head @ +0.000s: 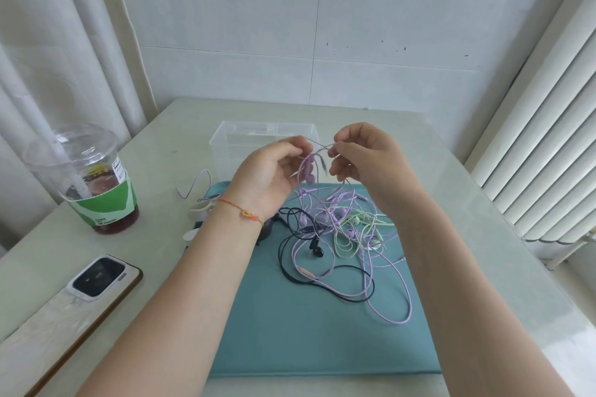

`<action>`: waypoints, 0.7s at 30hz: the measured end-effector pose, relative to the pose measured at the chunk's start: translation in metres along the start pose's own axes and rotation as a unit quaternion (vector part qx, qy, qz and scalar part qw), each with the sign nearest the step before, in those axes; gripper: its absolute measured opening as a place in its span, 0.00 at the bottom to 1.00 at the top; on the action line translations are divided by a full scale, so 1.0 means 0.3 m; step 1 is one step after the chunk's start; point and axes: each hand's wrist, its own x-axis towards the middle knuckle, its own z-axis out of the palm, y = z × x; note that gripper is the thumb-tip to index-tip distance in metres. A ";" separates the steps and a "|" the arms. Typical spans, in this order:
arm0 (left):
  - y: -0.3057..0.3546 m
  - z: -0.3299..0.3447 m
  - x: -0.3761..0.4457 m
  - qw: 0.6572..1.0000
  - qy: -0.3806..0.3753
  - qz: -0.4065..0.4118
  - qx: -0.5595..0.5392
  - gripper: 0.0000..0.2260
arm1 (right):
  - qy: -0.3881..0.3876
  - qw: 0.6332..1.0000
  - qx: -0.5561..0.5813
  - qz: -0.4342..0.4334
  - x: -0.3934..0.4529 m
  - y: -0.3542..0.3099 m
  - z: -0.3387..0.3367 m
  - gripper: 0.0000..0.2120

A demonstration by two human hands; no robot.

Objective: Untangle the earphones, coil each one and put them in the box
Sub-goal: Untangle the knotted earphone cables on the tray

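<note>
My left hand and right hand both pinch purple cord, raised over tangled earphones before the box.

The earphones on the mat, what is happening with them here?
A person is untangling them. The left hand and the right hand pinch a purple earphone cable and hold it up over the tangle of purple, green and black earphones, which lies on the teal mat. The cable still hangs into that pile. The clear box behind the hands looks empty, so nothing is coiled or stored yet.
</note>
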 end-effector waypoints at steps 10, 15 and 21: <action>-0.016 -0.020 0.009 0.957 0.012 0.053 0.285 0.06 | -0.016 0.998 -0.052 -0.013 -0.003 0.003 -0.006 0.08; -0.010 -0.008 0.003 0.967 0.008 0.078 0.244 0.06 | -0.055 0.994 -0.095 -0.028 -0.009 0.001 -0.013 0.04; -0.011 0.001 -0.001 0.979 0.009 0.055 0.196 0.06 | -0.036 0.996 -0.068 -0.038 -0.014 -0.005 -0.003 0.06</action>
